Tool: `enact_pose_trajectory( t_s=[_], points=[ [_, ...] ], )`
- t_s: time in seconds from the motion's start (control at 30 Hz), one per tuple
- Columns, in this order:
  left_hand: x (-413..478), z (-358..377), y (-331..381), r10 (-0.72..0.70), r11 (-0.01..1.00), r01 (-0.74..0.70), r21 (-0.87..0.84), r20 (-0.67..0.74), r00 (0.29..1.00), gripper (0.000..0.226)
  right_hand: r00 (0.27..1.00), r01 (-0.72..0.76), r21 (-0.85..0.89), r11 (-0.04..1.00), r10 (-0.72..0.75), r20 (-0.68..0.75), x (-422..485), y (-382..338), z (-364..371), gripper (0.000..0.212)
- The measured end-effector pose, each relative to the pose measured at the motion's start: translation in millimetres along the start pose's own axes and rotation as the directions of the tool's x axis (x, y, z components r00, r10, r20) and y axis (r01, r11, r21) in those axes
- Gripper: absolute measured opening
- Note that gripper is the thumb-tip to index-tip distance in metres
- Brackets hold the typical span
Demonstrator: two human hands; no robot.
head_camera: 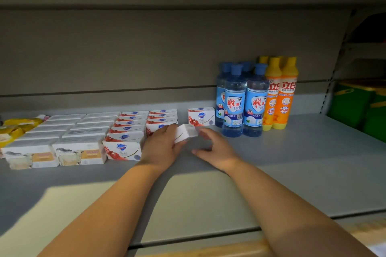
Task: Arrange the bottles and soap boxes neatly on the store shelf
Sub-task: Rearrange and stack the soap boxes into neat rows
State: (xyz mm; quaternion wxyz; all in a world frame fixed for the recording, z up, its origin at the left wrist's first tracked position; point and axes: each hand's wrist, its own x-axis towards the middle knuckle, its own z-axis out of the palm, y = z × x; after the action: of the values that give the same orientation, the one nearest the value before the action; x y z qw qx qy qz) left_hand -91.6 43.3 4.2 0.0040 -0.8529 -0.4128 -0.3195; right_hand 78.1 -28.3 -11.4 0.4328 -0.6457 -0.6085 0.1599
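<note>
My left hand (pixel 161 148) grips a white soap box (pixel 184 133), tilted, just above the grey shelf (pixel 292 162). My right hand (pixel 215 148) hovers beside it with spread fingers, its fingertips near the box's right end. Left of my hands lie rows of red-and-white soap boxes (pixel 133 131). One more red-and-white box (pixel 201 116) stands alone behind my hands. Further left are rows of white soap boxes with a sheep picture (pixel 62 137). Blue bottles (pixel 243 100) and orange bottles (pixel 279 94) stand upright at the back right.
Yellow packets (pixel 14 129) lie at the far left edge. Green packages (pixel 359 108) fill the neighbouring shelf bay on the right. The shelf's front lip (pixel 198 233) runs below my forearms. The upper shelf hangs low overhead.
</note>
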Motion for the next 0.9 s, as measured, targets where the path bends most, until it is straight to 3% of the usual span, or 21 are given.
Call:
enact_pose_trajectory(
  t_s=[0.07,0.17,0.27,0.33,0.37,0.43,0.5,0.53,0.6,0.7,0.77,0.83,0.9],
  points=[
    [-3,-2,8,-0.009,0.969,0.027,-0.246,0.071,0.997,0.026,1.0,0.016,0.216,0.976,-0.016,-0.002,-3,-4,-1,0.07],
    [-3,-4,15,0.0,0.889,0.067,-0.452,0.147,0.989,0.024,1.0,-0.014,0.456,0.89,0.015,0.002,-1,-11,-4,0.05],
    [0,-8,19,-0.006,0.842,0.085,-0.532,0.147,0.989,0.017,0.998,-0.055,0.53,0.846,0.058,0.011,1,-17,-9,0.037],
    [1,-12,21,-0.095,0.776,0.169,-0.607,0.151,0.984,0.01,0.992,-0.122,0.536,0.835,0.113,0.05,1,-20,-14,0.031],
    [1,-14,23,-0.178,0.691,0.241,-0.681,0.163,0.97,0.011,0.985,-0.17,0.582,0.795,0.149,0.084,1,-22,-16,0.026],
    [3,-20,24,-0.291,0.402,0.36,-0.842,0.255,0.922,0.016,0.952,-0.294,0.741,0.604,0.251,0.173,1,-25,-21,0.013],
    [4,-25,27,-0.241,0.11,0.357,-0.927,0.324,0.915,0.02,0.903,-0.378,0.872,0.311,0.33,0.274,0,-27,-25,0.014],
    [3,-26,27,-0.188,0.043,0.329,-0.943,0.316,0.93,0.029,0.888,-0.393,0.9,0.186,0.332,0.319,-1,-28,-26,0.02],
    [1,-27,27,-0.089,0.089,0.279,-0.956,0.271,0.958,0.055,0.865,-0.44,0.894,0.082,0.308,0.397,-3,-31,-27,0.033],
    [-2,-32,22,0.008,0.352,0.16,-0.922,0.174,0.985,0.077,0.813,-0.558,0.822,0.112,0.273,0.514,-5,-34,-28,0.041],
    [-5,-35,21,0.074,0.486,0.069,-0.871,0.119,0.99,0.077,0.78,-0.615,0.773,0.155,0.267,0.566,-6,-35,-30,0.033],
    [-5,-33,22,0.001,0.461,0.09,-0.883,0.102,0.995,0.055,0.766,-0.635,0.738,0.228,0.308,0.564,-7,-37,-29,0.033],
    [-3,-35,26,-0.156,0.268,0.256,-0.929,0.22,0.963,0.023,0.77,-0.634,0.697,0.335,0.355,0.531,-7,-38,-26,0.044]
  ],
)
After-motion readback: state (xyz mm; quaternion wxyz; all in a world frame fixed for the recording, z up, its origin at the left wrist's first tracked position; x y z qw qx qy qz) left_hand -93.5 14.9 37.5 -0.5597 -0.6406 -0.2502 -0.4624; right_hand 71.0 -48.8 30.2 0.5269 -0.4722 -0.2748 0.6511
